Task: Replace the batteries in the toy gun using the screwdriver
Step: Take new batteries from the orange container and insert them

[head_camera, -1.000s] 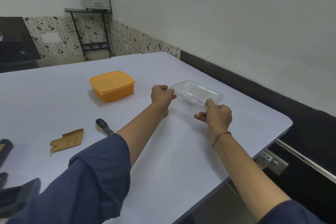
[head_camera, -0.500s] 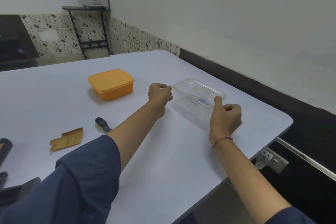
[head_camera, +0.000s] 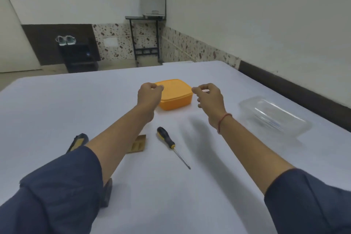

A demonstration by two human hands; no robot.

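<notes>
One white table [head_camera: 57, 110] is carrying everything: a clear container [head_camera: 273, 117] is sitting by its right edge and an orange box [head_camera: 176, 95] past the middle. The left hand [head_camera: 149, 95] and right hand [head_camera: 209, 98] are hovering beside the box, fingers curled, gripping nothing. The toy gun [head_camera: 78, 139] is lying toward the near edge, half hidden under the left forearm, and the screwdriver [head_camera: 171, 143] is resting at the middle.
</notes>
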